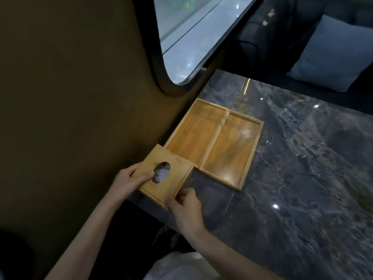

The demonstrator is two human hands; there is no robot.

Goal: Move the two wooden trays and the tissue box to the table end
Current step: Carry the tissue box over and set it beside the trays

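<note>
Item, tissue box (pixel 163 176), lower left of centre beside the wall: we hold it with left hand (pixel 127 181) closed over its left edge and right hand (pixel 184 207) pinching its near corner, long axis pointing toward the two trays (pixel 214 141) (touching, upper right).

My left hand (pixel 129 181) covers the near-left edge of the tissue box (pixel 164 177), so I cannot see how my fingers sit beneath it. My right hand (pixel 184 209) hides the box's near corner, and whether that corner rests on the table (pixel 292 199) I cannot tell. The box overlaps the near corner of the left tray (pixel 193 132). What shows in the oval opening (pixel 161 171) is pale and blurred. Both my forearms run off the bottom edge. The cushion (pixel 331 55) is cut by the right edge, the window (pixel 193 35) by the top. Something pale at the bottom edge (pixel 181 267) is too blurred to name.
</note>
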